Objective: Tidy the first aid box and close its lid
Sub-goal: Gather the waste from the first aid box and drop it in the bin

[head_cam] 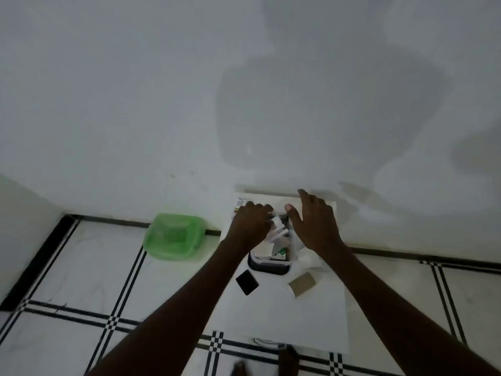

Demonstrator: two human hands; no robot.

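The first aid box, a clear tub with a dark rim, stands open on a white sheet by the wall. Small white cartons and other packs stick up out of it. My left hand reaches into the box from the left, its fingers curled down on a white carton. My right hand hovers over the right side of the box with thumb and fingers apart and nothing in it. The green lid lies on the floor to the left of the box, apart from it.
A small black packet and a beige packet lie on the sheet in front of the box. A white wall rises just behind the box. The floor is white tile with black lines. My feet show at the bottom edge.
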